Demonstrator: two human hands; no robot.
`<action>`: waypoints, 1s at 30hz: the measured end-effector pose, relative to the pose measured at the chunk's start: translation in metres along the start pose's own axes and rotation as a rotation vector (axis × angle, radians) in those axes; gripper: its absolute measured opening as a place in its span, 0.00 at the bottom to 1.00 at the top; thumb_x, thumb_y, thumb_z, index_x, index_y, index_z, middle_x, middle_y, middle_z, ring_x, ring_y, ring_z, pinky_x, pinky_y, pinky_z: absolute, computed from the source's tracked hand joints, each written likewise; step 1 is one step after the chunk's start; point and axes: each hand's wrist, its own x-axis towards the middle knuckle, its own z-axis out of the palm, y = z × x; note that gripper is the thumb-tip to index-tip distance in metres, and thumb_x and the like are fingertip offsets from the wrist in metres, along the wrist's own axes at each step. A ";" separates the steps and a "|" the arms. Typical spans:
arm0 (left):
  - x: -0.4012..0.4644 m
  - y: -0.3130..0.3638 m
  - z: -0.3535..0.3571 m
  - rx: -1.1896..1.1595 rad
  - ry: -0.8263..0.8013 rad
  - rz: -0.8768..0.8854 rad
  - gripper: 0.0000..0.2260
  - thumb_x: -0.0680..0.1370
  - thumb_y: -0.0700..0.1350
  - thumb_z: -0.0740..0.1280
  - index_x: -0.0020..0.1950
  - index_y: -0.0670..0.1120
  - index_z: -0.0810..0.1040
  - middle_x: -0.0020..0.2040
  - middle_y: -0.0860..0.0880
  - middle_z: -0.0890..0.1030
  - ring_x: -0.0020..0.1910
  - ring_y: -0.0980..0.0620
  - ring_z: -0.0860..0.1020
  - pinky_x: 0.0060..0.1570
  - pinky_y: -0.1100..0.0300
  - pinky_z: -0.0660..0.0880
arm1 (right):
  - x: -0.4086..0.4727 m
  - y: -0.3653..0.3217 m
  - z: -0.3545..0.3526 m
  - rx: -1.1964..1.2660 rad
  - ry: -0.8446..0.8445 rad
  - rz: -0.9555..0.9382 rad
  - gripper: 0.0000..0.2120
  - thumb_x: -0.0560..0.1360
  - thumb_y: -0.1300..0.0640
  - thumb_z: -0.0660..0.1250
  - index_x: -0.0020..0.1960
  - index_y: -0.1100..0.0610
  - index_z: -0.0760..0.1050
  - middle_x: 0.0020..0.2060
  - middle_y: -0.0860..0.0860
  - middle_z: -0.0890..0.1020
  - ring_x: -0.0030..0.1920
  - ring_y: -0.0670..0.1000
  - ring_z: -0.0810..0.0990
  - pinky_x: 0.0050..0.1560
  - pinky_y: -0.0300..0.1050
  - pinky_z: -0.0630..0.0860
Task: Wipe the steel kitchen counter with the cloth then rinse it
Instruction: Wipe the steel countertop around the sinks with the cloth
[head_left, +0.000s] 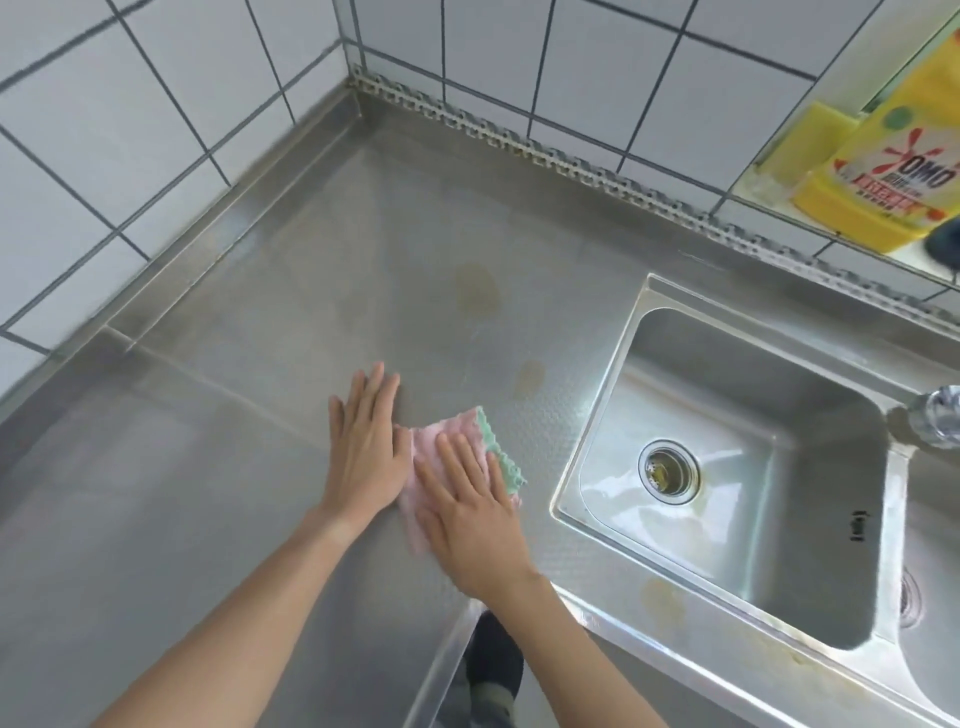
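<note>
In the head view, a stainless steel surface (291, 291) fills the left and middle of the frame, meeting white tiled walls (130, 130) along the upper left and top. Two yellowish stains (477, 289) mark the steel near the centre, one above the other, and a third, fainter one sits near the sink's front rim at lower right.

The cloth (457, 467), pink with a green scalloped edge, lies flat on the surface just below the frame's centre, just left of the sink. The right hand (470, 512) presses down on it, palm flat and fingers (452, 457) spread out straight, not curled around anything. The left hand (366, 447) lies flat just beside it on the left, fingers extended and together, resting on bare steel, with its thumb edge touching the cloth's left border. Neither hand is grasping; both are laid open.

At right, a steel sink basin (810, 415) holds a round drain strainer (667, 470) with something yellowish in it. A second basin shows partly at the far right edge. A tap (937, 415) juts in from the right edge, over the divider between the basins. In the upper right corner, a yellow OMO detergent bottle (883, 176) and a yellow sponge (810, 135) stand on a ledge. At the bottom centre, a dark shoe (493, 660) is visible below the surface's front edge.
</note>
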 end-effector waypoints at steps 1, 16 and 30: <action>0.003 -0.001 0.002 0.008 0.002 0.011 0.25 0.84 0.40 0.61 0.82 0.41 0.63 0.85 0.44 0.58 0.85 0.43 0.52 0.82 0.40 0.46 | -0.012 0.010 0.000 -0.018 -0.005 -0.049 0.26 0.87 0.46 0.46 0.84 0.47 0.49 0.84 0.50 0.44 0.82 0.53 0.36 0.82 0.59 0.40; 0.023 -0.010 0.027 0.204 0.093 0.008 0.26 0.85 0.52 0.51 0.82 0.43 0.64 0.83 0.43 0.63 0.85 0.42 0.54 0.81 0.36 0.50 | 0.003 0.029 -0.008 -0.008 0.075 0.032 0.25 0.87 0.46 0.49 0.83 0.48 0.54 0.84 0.52 0.50 0.83 0.55 0.41 0.82 0.61 0.44; 0.024 -0.008 0.026 0.222 0.096 -0.005 0.25 0.86 0.52 0.51 0.82 0.45 0.64 0.84 0.45 0.62 0.85 0.43 0.53 0.81 0.37 0.49 | 0.107 0.085 -0.062 0.069 0.103 0.358 0.26 0.86 0.48 0.50 0.83 0.48 0.52 0.84 0.54 0.46 0.83 0.56 0.38 0.80 0.62 0.37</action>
